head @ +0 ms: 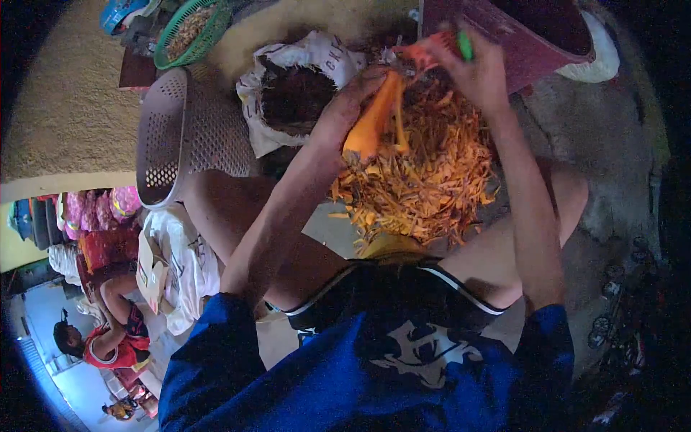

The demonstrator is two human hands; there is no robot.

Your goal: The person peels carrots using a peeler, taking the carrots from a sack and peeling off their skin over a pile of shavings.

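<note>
My left hand [372,81] grips the upper end of a smooth, peeled orange root vegetable [368,129], which looks like a large carrot. A thin strip of peel [400,127] hangs beside it. To the right, my blurred right hand [480,67] is closed around a small tool with a bright green handle [465,45]; its working end cannot be made out. A reddish-orange object [429,49] lies by its fingers, too blurred to name. Below both hands, between my bent legs, is a broad heap of orange and brown peelings [426,189].
An open white woven sack [256,108] with dark contents stands left of the heap, next to a tipped perforated plastic basket [216,129]. A maroon tub [502,43] is at upper right, a green basket [218,40] at upper left. Another person [110,343] sits at far left.
</note>
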